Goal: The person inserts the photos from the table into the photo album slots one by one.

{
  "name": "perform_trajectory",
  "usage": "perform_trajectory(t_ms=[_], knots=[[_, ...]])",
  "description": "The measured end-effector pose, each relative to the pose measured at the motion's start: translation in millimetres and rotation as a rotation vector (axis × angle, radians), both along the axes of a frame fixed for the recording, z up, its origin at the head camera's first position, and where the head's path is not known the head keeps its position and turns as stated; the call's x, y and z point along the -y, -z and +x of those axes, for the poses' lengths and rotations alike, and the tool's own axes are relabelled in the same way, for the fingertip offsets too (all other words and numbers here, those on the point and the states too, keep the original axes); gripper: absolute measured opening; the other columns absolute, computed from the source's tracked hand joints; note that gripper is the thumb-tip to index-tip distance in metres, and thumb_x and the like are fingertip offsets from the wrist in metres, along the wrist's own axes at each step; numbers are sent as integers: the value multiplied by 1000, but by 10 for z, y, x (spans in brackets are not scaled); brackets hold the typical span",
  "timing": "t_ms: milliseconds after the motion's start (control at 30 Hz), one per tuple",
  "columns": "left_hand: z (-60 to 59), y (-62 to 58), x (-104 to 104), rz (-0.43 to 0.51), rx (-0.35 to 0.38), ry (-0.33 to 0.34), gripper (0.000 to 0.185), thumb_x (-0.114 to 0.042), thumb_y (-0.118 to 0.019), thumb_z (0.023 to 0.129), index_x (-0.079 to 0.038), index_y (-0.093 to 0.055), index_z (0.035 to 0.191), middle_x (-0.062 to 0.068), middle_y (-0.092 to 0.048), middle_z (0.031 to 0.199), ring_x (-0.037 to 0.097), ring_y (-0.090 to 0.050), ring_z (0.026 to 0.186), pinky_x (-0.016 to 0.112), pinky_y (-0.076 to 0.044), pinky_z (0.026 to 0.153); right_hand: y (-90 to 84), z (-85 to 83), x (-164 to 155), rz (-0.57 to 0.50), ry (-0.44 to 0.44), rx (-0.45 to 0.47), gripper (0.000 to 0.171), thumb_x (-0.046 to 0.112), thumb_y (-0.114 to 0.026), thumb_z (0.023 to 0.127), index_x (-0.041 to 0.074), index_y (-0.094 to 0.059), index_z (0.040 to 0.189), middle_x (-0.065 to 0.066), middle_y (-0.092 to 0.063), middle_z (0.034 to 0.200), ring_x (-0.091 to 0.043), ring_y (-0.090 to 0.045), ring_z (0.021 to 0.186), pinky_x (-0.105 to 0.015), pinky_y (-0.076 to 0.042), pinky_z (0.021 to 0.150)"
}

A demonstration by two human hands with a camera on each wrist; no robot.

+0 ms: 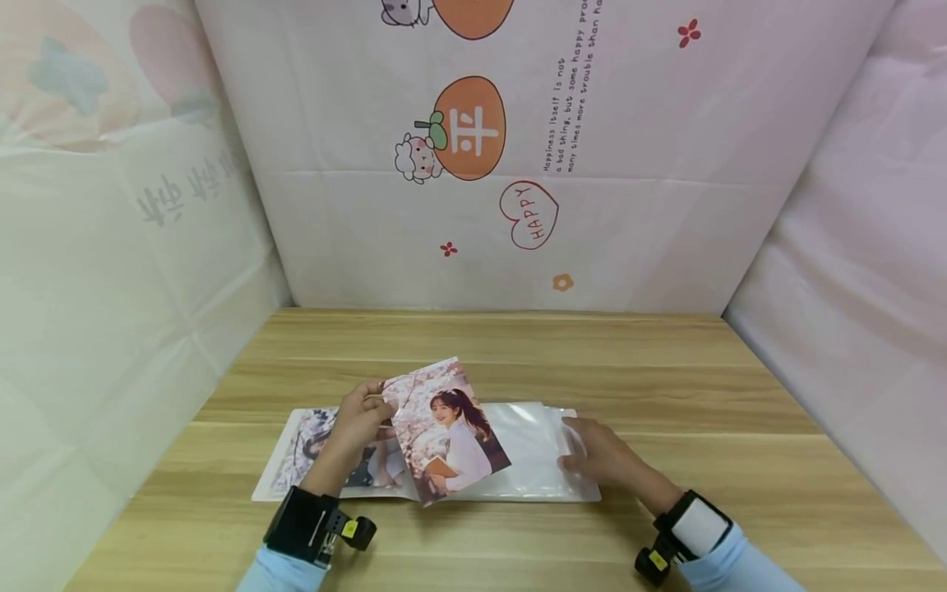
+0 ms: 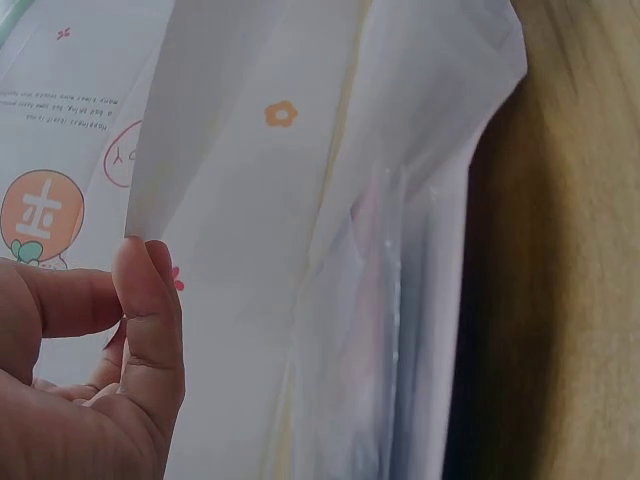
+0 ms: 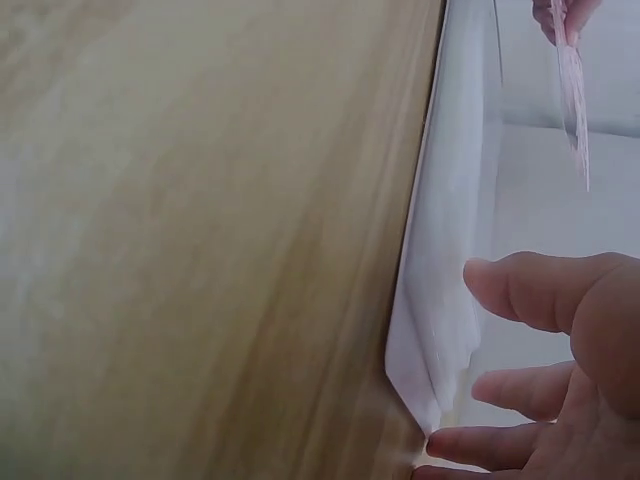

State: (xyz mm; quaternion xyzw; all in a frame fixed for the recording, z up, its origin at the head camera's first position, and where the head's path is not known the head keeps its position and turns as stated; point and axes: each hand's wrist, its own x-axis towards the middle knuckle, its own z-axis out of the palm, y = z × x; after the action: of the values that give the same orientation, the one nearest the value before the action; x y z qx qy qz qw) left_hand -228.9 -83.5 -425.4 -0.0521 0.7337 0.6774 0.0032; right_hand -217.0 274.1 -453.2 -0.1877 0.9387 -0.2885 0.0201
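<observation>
"HAPPY" heart [image 1: 529, 215] on backdrop, left hand [image 1: 360, 418] pinching lifted photo [image 1: 447, 427], right hand [image 1: 601, 452] relaxed, fingers flat on open album [image 1: 540, 485], wooden worktop [image 1: 666, 386]

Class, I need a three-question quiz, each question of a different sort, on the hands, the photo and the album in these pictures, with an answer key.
1. True or false: the left hand pinches the photo by its upper left corner and holds it above the open photo album.
2. The right hand rests on: A) the bare wooden table; B) the clear sleeves of the album's right page; C) the photo.
3. Fill in: the album's left page already holds another ____.

Key
1. True.
2. B: its fingers lie on the plastic page near its right edge.
3. Photo: one shows under the left hand, partly covered.
</observation>
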Motion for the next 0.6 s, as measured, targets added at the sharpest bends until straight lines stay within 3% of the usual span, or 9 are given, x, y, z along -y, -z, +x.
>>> perform_trajectory(t_ms=[100,200,267,333,600], knots=[[-13,31,20,-1,2,-7,32,1,-53,90,3,-42,120,6,-49,74,14,-52,59,29,-52,57,13,-6,15,25,7,12,57,8,-72,79,-15,-46,125,-32,-49,122,-46,-43,116,-54,-34,95],[-21,51,33,2,4,-16,30,1,-54,90,2,-44,118,6,-49,74,15,-52,59,29,-52,57,12,-21,30,57,-7,5,38,8,-72,79,-6,-57,111,-19,-57,101,-34,-53,96,-46,-44,81],[-25,64,43,7,-2,-15,29,1,-54,90,2,-44,118,6,-49,74,14,-52,59,29,-52,57,6,-31,37,73,-23,-3,23,8,-72,79,-1,-58,95,-10,-53,84,-25,-49,80,-39,-42,67],[-25,71,55,11,-10,-14,30,1,-54,90,3,-43,118,6,-50,74,14,-53,59,28,-51,56,3,-36,42,85,-31,-4,20,8,-72,79,2,-55,87,-5,-46,76,-21,-42,72,-36,-37,61],[51,75,186,25,-63,-65,37,2,-51,91,7,-37,125,12,-54,83,17,-53,68,28,-53,57,-1,10,58,92,3,19,40,10,-71,80,-5,-57,114,-17,-56,106,-34,-51,100,-51,-41,85]])
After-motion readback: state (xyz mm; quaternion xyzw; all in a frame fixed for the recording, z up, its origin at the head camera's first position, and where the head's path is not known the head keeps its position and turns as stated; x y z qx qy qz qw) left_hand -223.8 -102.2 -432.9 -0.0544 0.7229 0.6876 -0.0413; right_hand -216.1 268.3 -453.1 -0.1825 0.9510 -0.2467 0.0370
